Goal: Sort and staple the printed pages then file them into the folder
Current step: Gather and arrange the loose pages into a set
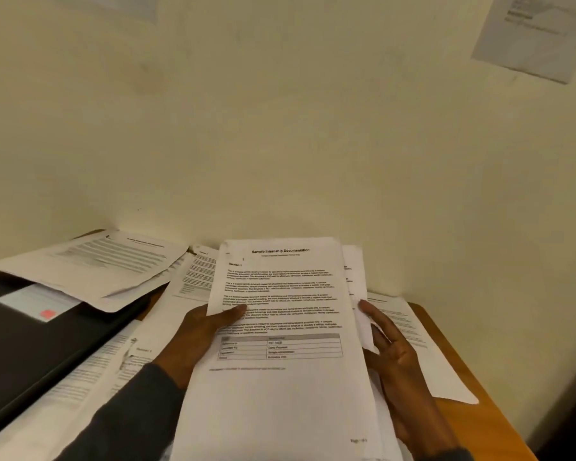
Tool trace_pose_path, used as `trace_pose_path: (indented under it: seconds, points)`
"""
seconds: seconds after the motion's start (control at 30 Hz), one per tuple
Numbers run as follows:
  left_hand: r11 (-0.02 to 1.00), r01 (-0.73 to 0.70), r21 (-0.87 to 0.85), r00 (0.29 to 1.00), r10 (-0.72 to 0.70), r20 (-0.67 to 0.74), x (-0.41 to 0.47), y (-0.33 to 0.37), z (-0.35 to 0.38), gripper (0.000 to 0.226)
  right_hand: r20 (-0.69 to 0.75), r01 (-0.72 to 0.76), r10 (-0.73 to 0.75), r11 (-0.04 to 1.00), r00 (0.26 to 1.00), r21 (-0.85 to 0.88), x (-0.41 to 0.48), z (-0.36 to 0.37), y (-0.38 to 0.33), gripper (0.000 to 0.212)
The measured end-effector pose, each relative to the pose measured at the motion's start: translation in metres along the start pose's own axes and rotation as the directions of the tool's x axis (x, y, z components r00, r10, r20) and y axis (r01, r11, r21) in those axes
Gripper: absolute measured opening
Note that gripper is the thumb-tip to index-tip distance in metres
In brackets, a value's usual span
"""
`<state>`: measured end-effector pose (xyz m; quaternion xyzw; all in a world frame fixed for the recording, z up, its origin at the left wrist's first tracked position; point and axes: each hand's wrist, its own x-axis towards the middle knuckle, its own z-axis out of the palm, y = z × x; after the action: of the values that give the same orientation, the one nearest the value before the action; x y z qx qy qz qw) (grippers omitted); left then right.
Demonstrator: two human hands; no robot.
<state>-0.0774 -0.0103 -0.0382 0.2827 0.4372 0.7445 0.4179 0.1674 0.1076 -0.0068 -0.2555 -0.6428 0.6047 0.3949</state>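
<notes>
One stack of pages point(280, 400) is held by two hands. The left hand point(197, 337) pinches its edge; the right hand point(396, 357) supports it, fingers point(373, 316) straight and slightly spread. One black folder point(30, 347) lies left.

Left hand point(197, 337) pinches the pages point(280, 394) under its thumb; right hand point(393, 354) lies straight-fingered against their edge.

Wall point(280, 144) closed off far side; black folder point(30, 354) and loose sheets point(113, 261) covered left of table point(479, 427); only bare wood lay at right edge
</notes>
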Motion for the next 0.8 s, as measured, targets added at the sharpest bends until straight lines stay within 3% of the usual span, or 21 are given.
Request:
trace_pose_path:
  seconds: [0.1,0.2,0.3,0.37,0.43,0.5,0.67,0.73,0.8]
  points:
    - [0.999,-0.011,0.035,0.999,0.013,-0.032,0.0,-0.001,0.002,0.039,-0.023,0.007,-0.007,1.0,1.0,0.002,0.002,0.001,-0.001,0.093]
    - [0.998,-0.003,0.066,0.998,0.007,-0.063,0.0,-0.001,0.006,0.03,0.002,0.017,-0.017,0.999,1.0,-0.037,0.003,-0.001,0.0,0.092]
    - [1.0,0.017,0.015,0.999,-0.016,-0.039,-0.001,0.001,0.006,0.035,-0.013,0.002,-0.003,1.0,1.0,-0.01,0.002,0.002,0.001,0.092]
    - [1.0,0.01,-0.008,1.0,-0.01,-0.025,-0.004,0.004,0.006,0.038,-0.114,0.04,-0.054,0.992,0.992,-0.12,0.004,0.002,0.002,0.069]
    - [1.0,0.003,-0.014,1.0,-0.003,-0.013,-0.004,0.004,0.005,0.037,-0.171,0.057,-0.088,0.983,0.981,-0.176,0.006,-0.001,0.003,0.068]
    - [1.0,0.004,-0.01,1.0,-0.004,0.001,-0.005,0.005,0.004,0.038,-0.162,0.083,-0.11,0.983,0.981,-0.162,0.006,-0.006,0.004,0.064]
    - [0.996,-0.005,0.084,1.0,0.006,-0.012,0.0,0.002,-0.002,0.042,-0.114,0.075,-0.089,0.989,0.99,-0.125,0.002,-0.008,0.002,0.029]
    - [0.993,-0.027,0.118,0.999,0.03,-0.028,0.001,-0.001,-0.003,0.042,-0.159,0.066,-0.083,0.992,0.984,-0.107,0.002,-0.004,0.003,0.02]
    - [0.989,-0.041,0.14,0.998,0.047,-0.037,0.003,-0.002,-0.004,0.043,-0.182,0.031,-0.041,0.998,0.982,-0.06,0.002,0.0,0.005,0.037]
